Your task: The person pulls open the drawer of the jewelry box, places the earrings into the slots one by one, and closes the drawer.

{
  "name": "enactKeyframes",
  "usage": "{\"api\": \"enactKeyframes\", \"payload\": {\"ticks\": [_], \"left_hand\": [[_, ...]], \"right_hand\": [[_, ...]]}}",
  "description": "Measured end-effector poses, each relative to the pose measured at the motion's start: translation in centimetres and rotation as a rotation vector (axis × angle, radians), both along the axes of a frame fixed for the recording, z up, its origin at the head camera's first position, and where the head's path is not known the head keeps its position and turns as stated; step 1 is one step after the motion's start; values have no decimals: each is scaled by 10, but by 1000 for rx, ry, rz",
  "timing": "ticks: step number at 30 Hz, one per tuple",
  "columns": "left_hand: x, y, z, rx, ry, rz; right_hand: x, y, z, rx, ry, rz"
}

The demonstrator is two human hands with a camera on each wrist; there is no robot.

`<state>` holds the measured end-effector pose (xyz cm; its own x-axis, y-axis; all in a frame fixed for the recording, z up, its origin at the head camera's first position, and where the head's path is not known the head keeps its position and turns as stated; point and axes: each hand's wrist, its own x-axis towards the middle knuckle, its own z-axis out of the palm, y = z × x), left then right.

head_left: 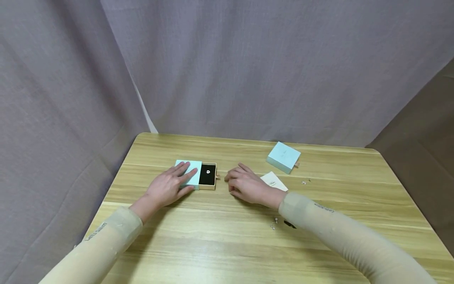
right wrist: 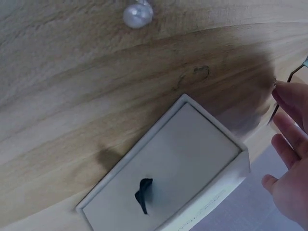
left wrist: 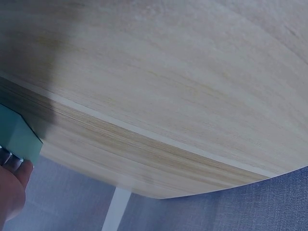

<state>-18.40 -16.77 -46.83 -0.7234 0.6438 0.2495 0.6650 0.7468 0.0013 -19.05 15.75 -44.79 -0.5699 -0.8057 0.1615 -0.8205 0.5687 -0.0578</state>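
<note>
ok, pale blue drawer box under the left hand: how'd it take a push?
The drawer box likely slides rather than tips: it sits low and flat. Its drawer, part-open, may slide inward first. The left hand on top probably adds drag.

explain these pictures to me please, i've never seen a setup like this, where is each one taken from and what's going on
There is no machine here: a person works with two bare hands. The widest picture comes from a camera worn on the head, looking down; the other two come from a camera on each wrist.

On the wooden table, a pale blue box has its black-lined drawer partly out, with a small shiny stud inside. To the right are a closed blue box, a cream box and some loose jewellery.

The left hand rests on the pale blue box. The right hand is near the drawer and, in its wrist view, seems to pinch a tiny glinting piece, too small to name.
</note>
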Motion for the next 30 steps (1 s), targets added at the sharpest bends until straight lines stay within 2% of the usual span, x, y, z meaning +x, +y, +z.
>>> {"api": "enactKeyframes", "payload": {"ticks": [4, 14, 30], "left_hand": [[0, 0, 1, -1, -6, 5], [1, 0, 2, 0, -18, 12], [0, 0, 0, 10, 2, 7]], "right_hand": [[-1, -1, 2, -26, -23, -3], [-9, -13, 20, -97, -139, -95], [-25, -48, 33, -132, -245, -131]]}}
